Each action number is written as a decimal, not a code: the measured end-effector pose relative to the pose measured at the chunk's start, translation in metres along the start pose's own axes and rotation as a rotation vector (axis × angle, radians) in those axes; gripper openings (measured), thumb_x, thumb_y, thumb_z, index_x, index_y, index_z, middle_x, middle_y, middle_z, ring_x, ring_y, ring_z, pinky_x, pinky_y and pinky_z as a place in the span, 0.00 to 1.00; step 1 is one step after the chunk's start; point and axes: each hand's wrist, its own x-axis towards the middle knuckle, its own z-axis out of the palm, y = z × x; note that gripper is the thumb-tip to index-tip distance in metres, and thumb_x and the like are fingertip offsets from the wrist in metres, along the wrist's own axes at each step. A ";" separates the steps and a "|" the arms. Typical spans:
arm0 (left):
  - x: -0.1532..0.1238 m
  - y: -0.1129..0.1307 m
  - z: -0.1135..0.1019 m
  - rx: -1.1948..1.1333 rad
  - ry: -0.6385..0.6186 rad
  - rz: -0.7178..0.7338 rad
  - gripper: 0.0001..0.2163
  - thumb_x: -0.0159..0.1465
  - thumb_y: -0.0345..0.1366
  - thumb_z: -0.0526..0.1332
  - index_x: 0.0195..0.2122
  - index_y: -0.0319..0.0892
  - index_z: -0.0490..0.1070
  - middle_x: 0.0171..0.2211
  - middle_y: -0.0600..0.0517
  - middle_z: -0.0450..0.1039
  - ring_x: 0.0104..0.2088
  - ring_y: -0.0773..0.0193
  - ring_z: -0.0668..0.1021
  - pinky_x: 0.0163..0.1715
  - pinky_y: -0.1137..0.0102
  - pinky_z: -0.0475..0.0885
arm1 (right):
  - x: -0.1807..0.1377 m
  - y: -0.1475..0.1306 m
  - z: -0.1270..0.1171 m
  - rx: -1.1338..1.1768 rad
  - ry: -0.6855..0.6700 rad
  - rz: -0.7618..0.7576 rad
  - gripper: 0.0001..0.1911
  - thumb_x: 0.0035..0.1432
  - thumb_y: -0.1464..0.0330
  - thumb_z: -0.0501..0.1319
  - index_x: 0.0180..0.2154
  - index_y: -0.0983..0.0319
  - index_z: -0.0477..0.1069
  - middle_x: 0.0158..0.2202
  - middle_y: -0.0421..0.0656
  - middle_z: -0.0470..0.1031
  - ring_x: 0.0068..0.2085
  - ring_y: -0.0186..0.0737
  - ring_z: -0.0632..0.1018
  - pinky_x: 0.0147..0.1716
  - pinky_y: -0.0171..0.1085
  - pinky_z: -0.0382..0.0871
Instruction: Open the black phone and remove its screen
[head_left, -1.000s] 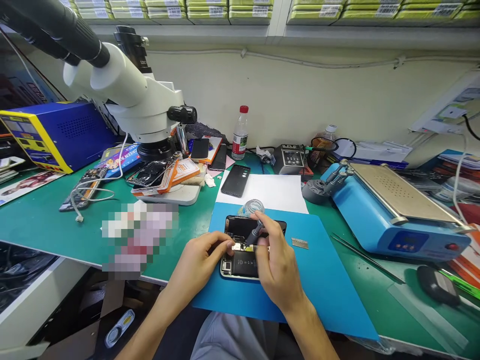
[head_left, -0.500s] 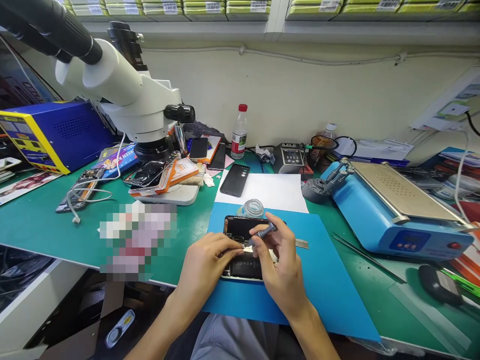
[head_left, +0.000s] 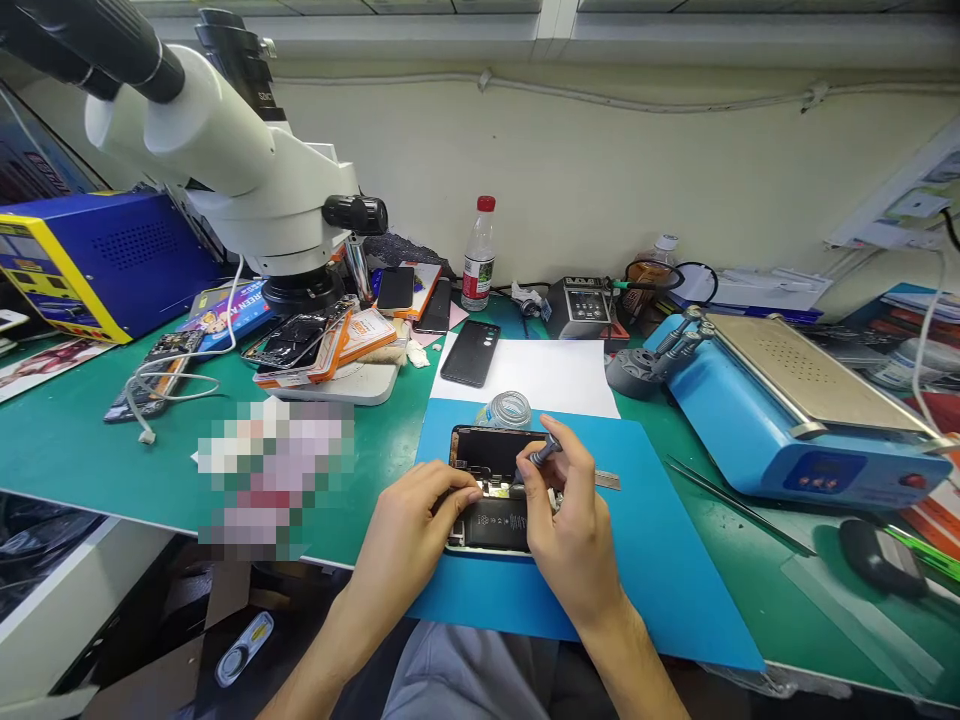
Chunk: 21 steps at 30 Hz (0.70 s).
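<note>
An opened phone (head_left: pixel 491 480) lies on a blue mat (head_left: pixel 645 560) in front of me, its battery and inner parts exposed. My left hand (head_left: pixel 409 530) rests on the phone's left side, fingertips touching its inner parts. My right hand (head_left: pixel 570 530) grips a small grey screwdriver (head_left: pixel 541 455), tilted, with its tip down on the phone's middle. A clear tape roll (head_left: pixel 508 410) sits just behind the phone.
A white microscope (head_left: pixel 247 170) stands at the left over loose phone parts. A black phone (head_left: pixel 470 353) lies by a white sheet (head_left: pixel 555 375). A blue heating machine (head_left: pixel 780 410) sits right, tweezers (head_left: pixel 739 505) beside it. A metal blade (head_left: pixel 606 480) lies on the mat. A bottle (head_left: pixel 478 255) stands by the wall.
The screwdriver has tilted further to the right in my right hand, and my view has dipped slightly. My left hand stays on the phone.
</note>
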 end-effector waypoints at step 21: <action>0.001 0.000 0.002 0.024 0.038 0.023 0.07 0.76 0.32 0.61 0.40 0.47 0.78 0.41 0.55 0.83 0.44 0.58 0.81 0.45 0.66 0.71 | 0.004 -0.001 -0.001 -0.065 -0.015 -0.013 0.25 0.75 0.69 0.60 0.69 0.53 0.62 0.48 0.44 0.82 0.45 0.42 0.86 0.46 0.41 0.84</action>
